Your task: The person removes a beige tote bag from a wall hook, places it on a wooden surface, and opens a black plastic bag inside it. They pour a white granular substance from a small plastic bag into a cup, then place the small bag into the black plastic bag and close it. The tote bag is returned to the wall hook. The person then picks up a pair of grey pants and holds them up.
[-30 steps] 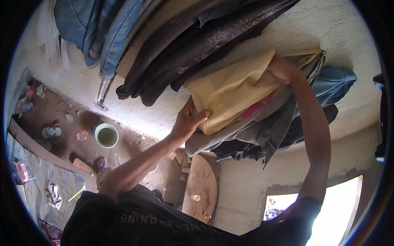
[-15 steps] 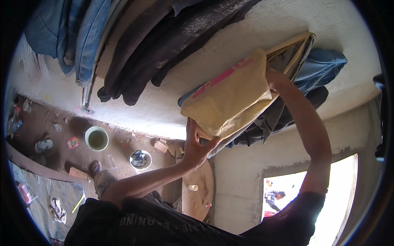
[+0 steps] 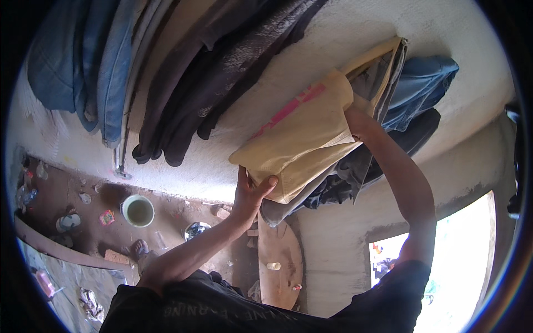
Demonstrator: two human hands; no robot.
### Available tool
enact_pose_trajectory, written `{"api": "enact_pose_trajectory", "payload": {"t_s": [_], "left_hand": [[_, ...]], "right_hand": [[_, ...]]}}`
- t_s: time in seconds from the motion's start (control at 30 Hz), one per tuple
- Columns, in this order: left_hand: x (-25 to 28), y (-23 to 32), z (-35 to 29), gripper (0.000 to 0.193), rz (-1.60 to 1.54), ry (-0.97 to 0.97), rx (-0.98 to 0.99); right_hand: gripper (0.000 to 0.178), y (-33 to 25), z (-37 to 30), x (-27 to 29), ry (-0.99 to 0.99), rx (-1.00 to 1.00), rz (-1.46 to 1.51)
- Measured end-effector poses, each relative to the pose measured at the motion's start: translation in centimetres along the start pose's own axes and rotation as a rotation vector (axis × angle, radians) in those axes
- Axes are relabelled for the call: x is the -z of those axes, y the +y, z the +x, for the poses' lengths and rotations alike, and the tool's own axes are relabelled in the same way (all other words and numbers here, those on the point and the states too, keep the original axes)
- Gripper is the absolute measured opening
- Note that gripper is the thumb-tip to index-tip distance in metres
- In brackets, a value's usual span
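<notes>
A cream cloth bag [image 3: 294,144] with pink print hangs against the wall, its strap running up to a hanging point at the upper right. My left hand [image 3: 250,194] holds its lower end, with the thumb in front and the other fingers partly hidden behind the cloth. At the bag's upper right side is my right hand [image 3: 361,123], its fingers tucked out of sight behind or inside the fabric. Blue jeans [image 3: 419,83] and dark clothes [image 3: 355,169] hang right beside and behind the bag.
Dark trousers [image 3: 222,72] and more jeans [image 3: 80,72] hang along the wall to the left. Below stand a pale bucket [image 3: 137,211], a smaller white bucket [image 3: 195,228] and a round-edged wooden table [image 3: 283,244]. Litter lies about the floor. A bright doorway [image 3: 461,250] opens at right.
The view has shifted a little, so the bag and clothes appear further left. My left hand stays at the bag's lower end, and my right hand stays at its upper side.
</notes>
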State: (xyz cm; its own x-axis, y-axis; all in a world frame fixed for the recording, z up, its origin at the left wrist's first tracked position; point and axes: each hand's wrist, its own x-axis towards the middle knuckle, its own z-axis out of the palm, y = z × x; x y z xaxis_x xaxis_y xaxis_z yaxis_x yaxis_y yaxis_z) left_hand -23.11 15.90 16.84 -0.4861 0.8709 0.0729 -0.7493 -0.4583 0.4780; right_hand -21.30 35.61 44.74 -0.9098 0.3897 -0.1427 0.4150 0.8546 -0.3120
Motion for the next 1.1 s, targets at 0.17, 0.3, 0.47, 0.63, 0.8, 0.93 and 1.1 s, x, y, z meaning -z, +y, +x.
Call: {"api": "enact_pose_trajectory", "payload": {"t_s": [0.17, 0.3, 0.47, 0.63, 0.8, 0.93, 1.1], "left_hand": [[0.3, -1.3, -0.2, 0.093, -0.072, -0.079, 0.015], [0.3, -2.9, -0.6, 0.080, -0.014, -0.065, -0.064], [1.5, -3.1, 0.1, 0.082, -0.054, -0.034, -0.132], [2.8, -3.3, 0.0, 0.099, 0.074, -0.115, -0.198], [3.4, -4.9, 1.5, 0.045, 0.332, 0.038, -0.529], [7.2, -4.2, 4.0, 0.009, 0.599, 0.126, -0.718], [10.0, -3.7, 6.3, 0.010, 0.460, 0.181, -0.596]], "right_hand": [[0.049, -0.2, -1.0, 1.2, -0.004, 0.007, -0.013], [0.048, -0.3, -0.8, 1.2, 0.000, -0.011, -0.055], [0.047, -0.1, -0.7, 0.3, 0.010, 0.016, -0.034], [0.046, -0.6, -0.6, 0.8, 0.056, 0.077, 0.001], [0.045, -2.6, -0.6, 2.3, 0.133, 0.154, -0.056], [0.037, -5.4, -0.9, 3.5, 0.182, -0.029, -0.479], [0.030, -8.8, 0.0, 6.1, 0.155, -0.150, -0.641]]}}
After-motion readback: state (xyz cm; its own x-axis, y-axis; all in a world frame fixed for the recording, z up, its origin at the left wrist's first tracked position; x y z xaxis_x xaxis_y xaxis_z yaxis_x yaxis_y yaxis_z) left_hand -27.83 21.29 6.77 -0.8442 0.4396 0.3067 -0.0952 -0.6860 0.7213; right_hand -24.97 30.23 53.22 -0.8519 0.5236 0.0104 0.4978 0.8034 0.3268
